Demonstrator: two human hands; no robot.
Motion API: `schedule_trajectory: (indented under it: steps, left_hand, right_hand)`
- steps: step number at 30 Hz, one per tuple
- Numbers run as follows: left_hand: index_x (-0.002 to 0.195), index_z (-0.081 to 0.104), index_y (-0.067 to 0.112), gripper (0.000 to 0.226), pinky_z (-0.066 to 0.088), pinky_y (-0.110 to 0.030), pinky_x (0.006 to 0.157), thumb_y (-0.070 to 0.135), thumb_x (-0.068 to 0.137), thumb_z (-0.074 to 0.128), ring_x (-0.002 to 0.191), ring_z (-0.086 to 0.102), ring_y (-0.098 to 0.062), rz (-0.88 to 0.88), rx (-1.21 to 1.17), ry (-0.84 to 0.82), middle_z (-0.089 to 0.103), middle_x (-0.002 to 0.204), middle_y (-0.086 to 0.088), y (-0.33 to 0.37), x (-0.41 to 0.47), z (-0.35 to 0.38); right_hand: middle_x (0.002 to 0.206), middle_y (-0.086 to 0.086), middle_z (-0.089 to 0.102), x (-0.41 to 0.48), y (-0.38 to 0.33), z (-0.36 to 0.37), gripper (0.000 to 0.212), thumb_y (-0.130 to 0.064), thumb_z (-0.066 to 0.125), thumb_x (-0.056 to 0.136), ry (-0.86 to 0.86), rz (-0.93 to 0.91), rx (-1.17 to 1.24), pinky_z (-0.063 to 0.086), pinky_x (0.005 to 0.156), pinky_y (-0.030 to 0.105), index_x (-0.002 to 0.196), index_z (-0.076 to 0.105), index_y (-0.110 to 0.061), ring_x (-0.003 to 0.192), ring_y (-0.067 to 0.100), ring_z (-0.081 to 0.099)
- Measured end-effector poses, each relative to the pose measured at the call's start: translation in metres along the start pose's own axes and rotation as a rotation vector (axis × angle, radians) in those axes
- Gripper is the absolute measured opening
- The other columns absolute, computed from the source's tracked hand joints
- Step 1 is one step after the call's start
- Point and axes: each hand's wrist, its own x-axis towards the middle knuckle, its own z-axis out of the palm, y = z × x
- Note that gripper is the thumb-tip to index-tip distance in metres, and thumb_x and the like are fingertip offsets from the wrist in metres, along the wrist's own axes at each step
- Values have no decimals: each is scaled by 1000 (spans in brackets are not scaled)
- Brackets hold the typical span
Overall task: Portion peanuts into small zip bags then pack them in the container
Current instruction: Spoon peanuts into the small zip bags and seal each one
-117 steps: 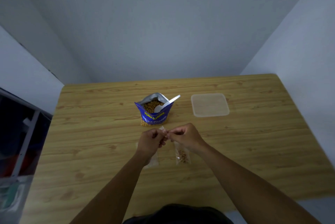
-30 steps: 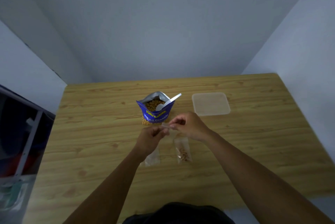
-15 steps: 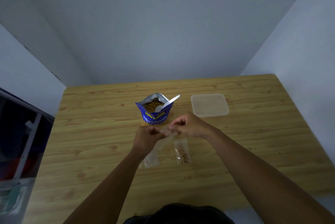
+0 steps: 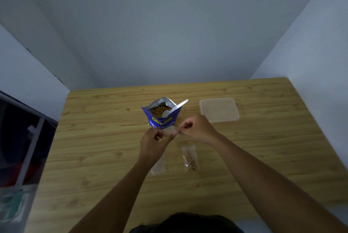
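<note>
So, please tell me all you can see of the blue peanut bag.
The blue peanut bag stands upright on the wooden table, its top open. The inside looks like silver foil; the front carries yellow lettering. Brown peanuts fill it, and a white spoon rests in them, handle leaning out to the right.

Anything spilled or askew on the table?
Nothing stands out. The peanut bag stands upright with the spoon in it, the filled zip bag lies flat on the table; no clear spill.
</note>
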Motion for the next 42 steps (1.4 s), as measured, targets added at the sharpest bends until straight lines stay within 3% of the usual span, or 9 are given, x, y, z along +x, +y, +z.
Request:
schedule_trajectory:
  steps: [8,14,17,21,24,29,34,38,42]
  left_hand:
    - [75,68,34,36,55,-42,74,64,84,50,67,64,-4,104,33,-40,68,68,14,3,3,1]
    - [63,56,19,29,45,-35,78,42,80,58,59,54,-1,229,193,-2,60,60,8,7,8,3]
    - [86,58,30,18,32,-30,87,42,79,70,81,54,4,296,218,55,58,89,17,9,6,0]
    - [127,50,27,72,33,-31,93,62,70,74,113,47,-5,399,274,54,48,126,14,1,6,-8]
    - [138,47,25,85,35,-33,97,67,69,73,120,43,-11,433,354,97,47,133,8,1,7,-7]
    - [117,65,23,53,36,-33,92,54,76,74,106,56,-13,488,333,251,64,114,11,-1,14,-7]
    - [105,69,24,39,36,-37,92,50,77,68,96,61,-7,498,248,211,69,101,16,1,20,-18]
    - [100,67,25,35,40,-41,94,51,77,69,91,62,-6,394,153,213,66,94,18,-3,31,-33]
    - [98,68,17,32,52,-46,83,36,76,82,89,61,-13,393,93,232,65,98,5,-10,48,-47]
  right_hand:
    - [64,-4,73,-2,-7,10,17,-29,86,80,-64,64,181,51,55,21,78,80,-14,49,1,59]
    - [68,-4,74,1,-7,15,6,-22,81,77,182,80,66,59,67,33,76,77,-17,63,8,69]
    - [64,-4,72,3,-13,17,13,-28,84,75,196,74,117,57,61,31,72,76,-18,57,6,64]
    - [67,-1,73,5,-22,11,14,-26,85,76,115,124,204,52,57,24,72,75,-17,54,7,61]
    - [72,4,74,7,-29,11,9,-15,84,75,53,127,271,50,57,22,78,78,-9,58,6,59]
    - [60,-12,67,10,-35,11,9,-15,84,77,18,122,312,42,51,11,73,76,-16,48,-8,55]
    - [66,1,69,14,-35,8,34,-35,85,77,20,198,342,38,47,18,79,73,-2,45,2,49]
    - [73,-6,70,26,-27,8,43,-56,77,77,308,341,302,47,56,24,82,72,-14,62,9,62]
    - [82,-11,65,35,-28,7,26,-42,75,85,451,247,234,41,56,20,93,67,-20,72,6,60]
